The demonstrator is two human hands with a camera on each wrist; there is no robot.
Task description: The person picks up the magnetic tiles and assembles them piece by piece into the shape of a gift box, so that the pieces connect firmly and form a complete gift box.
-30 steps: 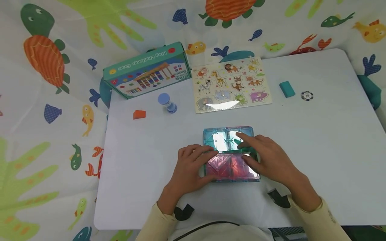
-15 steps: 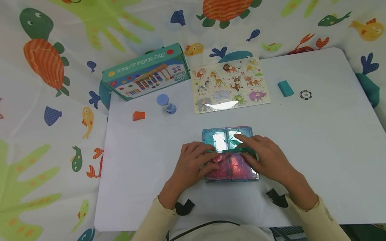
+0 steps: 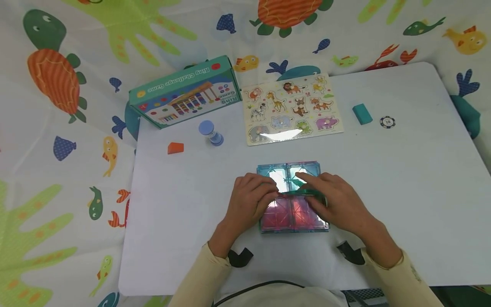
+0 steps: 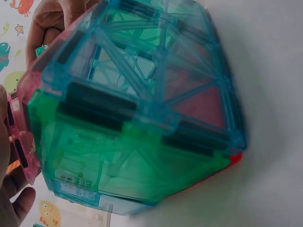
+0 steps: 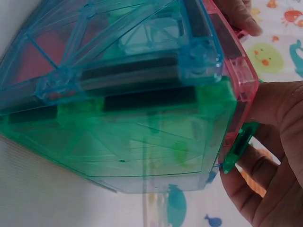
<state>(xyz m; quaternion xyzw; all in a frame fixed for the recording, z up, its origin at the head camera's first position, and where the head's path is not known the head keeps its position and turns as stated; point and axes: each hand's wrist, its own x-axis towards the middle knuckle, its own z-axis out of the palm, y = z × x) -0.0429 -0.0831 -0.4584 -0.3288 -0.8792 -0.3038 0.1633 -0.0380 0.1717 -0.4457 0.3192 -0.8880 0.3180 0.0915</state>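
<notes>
A box-like structure of translucent magnetic tiles (image 3: 276,219) stands on the table, blue and pink on top with green sides (image 4: 123,156) in the left wrist view. My left hand (image 3: 251,198) is at its left top edge and pinches a small pink magnetic tile (image 4: 21,137) between thumb and fingers. My right hand (image 3: 339,202) is over the right part of the top. Its thumb and fingers pinch a green magnetic tile (image 5: 240,146), which lies across the middle of the top in the head view. The far end of the pink tile is hidden by the left fingers.
Behind the structure lies an animal peg puzzle (image 3: 293,108). A green game box (image 3: 186,91), a blue-capped sand timer (image 3: 211,132) and an orange block (image 3: 175,148) are at back left. A teal block (image 3: 362,114) and a poker chip (image 3: 387,122) lie at back right.
My left hand has lifted the pink tile off the near left of the top and moved forward and right toward the green tile. The right hand has stayed nearly still, holding the green tile.
</notes>
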